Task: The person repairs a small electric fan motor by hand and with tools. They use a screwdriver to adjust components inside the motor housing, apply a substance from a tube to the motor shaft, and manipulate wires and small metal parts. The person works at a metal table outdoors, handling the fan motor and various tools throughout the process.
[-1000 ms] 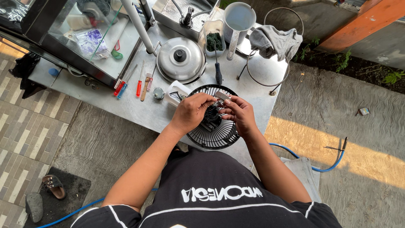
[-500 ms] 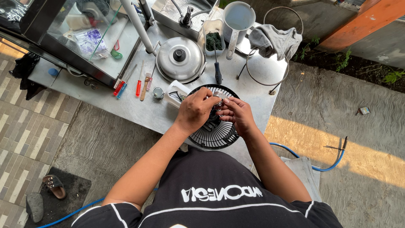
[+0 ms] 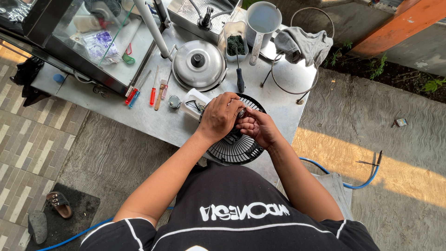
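Observation:
A round black fan grille (image 3: pixel 237 151) lies at the near edge of the metal table (image 3: pixel 153 118), partly over the edge. My left hand (image 3: pixel 219 117) lies across its centre with fingers curled around a small metal part at the hub. My right hand (image 3: pixel 258 128) meets it from the right, fingertips pinching the same hub part. What sits between the fingers is mostly hidden.
Behind the grille stand a lidded steel pot (image 3: pixel 199 63), a small white box (image 3: pixel 194 103), a black-handled screwdriver (image 3: pixel 239 76), red and blue screwdrivers (image 3: pixel 139 93), a white jug (image 3: pixel 261 21), a grey cloth (image 3: pixel 302 44) on a wire ring, and a glass case (image 3: pixel 88 39). A blue hose (image 3: pixel 353 183) lies on the concrete.
My left hand has slid further over the grille's centre and closed more tightly against my right hand. The grille stays in place.

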